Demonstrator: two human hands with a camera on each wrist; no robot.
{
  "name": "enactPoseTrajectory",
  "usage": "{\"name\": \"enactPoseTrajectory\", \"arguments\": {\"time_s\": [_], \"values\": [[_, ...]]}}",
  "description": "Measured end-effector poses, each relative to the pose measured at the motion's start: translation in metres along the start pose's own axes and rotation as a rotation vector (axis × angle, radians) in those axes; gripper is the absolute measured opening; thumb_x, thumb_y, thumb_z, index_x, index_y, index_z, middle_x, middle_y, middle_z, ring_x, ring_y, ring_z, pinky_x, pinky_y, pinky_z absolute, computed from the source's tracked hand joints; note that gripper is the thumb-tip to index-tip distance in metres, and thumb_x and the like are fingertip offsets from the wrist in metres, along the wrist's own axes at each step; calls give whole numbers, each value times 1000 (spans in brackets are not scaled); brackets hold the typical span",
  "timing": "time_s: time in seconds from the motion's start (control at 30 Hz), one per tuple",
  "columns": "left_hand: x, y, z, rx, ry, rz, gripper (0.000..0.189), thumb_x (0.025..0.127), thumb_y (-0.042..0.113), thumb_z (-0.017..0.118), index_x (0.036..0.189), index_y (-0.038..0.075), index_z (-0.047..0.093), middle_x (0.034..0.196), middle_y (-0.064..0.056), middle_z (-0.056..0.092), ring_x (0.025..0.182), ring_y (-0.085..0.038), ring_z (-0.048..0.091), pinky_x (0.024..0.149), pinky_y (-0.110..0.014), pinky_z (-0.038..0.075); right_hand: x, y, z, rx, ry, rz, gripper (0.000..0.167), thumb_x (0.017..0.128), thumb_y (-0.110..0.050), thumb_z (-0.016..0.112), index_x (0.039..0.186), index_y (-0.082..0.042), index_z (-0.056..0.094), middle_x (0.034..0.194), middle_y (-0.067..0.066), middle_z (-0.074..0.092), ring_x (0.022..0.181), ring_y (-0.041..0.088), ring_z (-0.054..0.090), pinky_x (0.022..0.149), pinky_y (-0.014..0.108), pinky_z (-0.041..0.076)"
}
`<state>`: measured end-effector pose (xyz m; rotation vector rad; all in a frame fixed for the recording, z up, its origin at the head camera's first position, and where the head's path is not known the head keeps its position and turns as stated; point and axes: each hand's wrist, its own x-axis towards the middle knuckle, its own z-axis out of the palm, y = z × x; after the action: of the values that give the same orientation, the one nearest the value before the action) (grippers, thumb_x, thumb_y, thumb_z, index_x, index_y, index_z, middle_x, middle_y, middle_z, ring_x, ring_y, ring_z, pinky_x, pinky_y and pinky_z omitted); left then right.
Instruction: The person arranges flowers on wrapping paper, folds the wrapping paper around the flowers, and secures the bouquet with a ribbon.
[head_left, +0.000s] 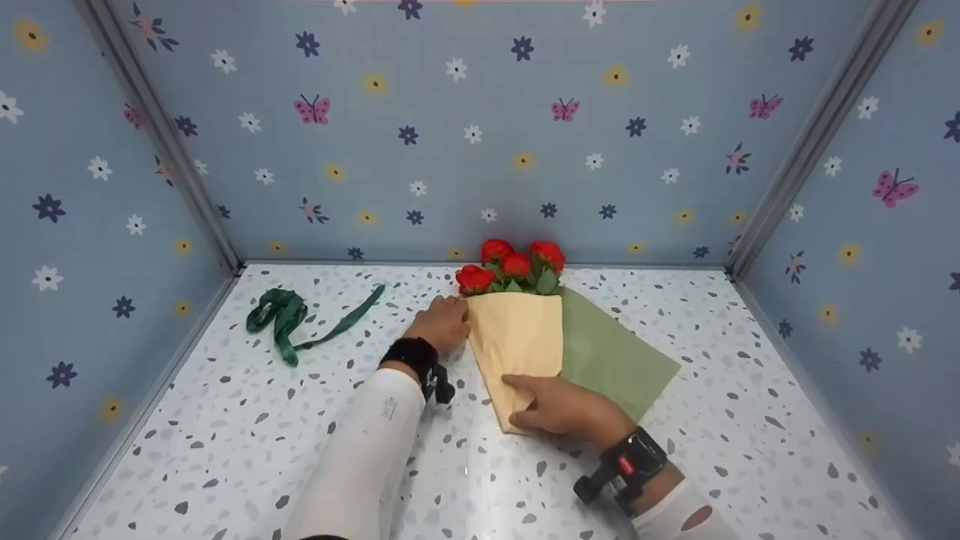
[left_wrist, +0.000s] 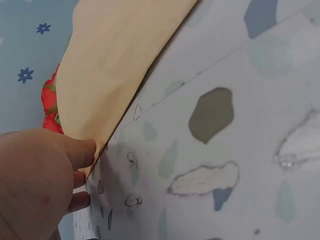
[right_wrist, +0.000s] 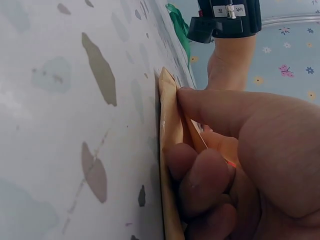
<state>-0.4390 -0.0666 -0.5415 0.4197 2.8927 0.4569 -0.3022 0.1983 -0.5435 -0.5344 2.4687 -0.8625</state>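
Observation:
A bouquet of red roses point(head_left: 516, 264) with green leaves lies on the table in yellow-tan wrapping paper point(head_left: 525, 330). A green sheet point(head_left: 611, 356) spreads out from under the right side of the wrap. At the upper left edge of the tan paper, my left hand point(head_left: 441, 324) pinches the border; the left wrist view has its fingertips point(left_wrist: 89, 150) at that edge. Low on the wrap is my right hand point(head_left: 566, 405), its fingers bent on the folded paper. In the right wrist view a fold of tan paper point(right_wrist: 170, 115) runs between its digits, partly hidden by the hand.
A loose dark green ribbon point(head_left: 289, 322) lies at the table's left, one end trailing toward the back. Blue flower-patterned panels point(head_left: 480, 135) enclose the speckled white table point(head_left: 225, 450) at the back and both sides.

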Motion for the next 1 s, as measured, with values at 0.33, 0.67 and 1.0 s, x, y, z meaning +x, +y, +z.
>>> {"name": "enactPoseTrajectory", "arguments": {"time_s": [0.33,0.67,1.0], "values": [[-14,-4,11,17,60,-6,54,112,44,70,152,8,65,161,-15,63,150,-38,53,124,-67,46,0,-2,6,35,-13,24,79,104,-39,78,175,-33,45,61,-11,49,49,11,54,44,27,47],[-53,26,17,22,121,103,31,105,34,78,121,8,76,130,-13,65,125,-35,59,108,-62,54,2,-2,-1,-8,10,-1,80,103,-38,79,175,-29,46,61,-11,50,50,9,56,47,28,49],[-91,44,26,-42,24,123,38,96,37,86,118,8,77,133,-11,69,116,-32,66,105,-56,58,-1,6,-4,134,-20,-2,88,107,-43,78,181,-34,31,67,-8,56,57,10,56,53,27,48]]}}
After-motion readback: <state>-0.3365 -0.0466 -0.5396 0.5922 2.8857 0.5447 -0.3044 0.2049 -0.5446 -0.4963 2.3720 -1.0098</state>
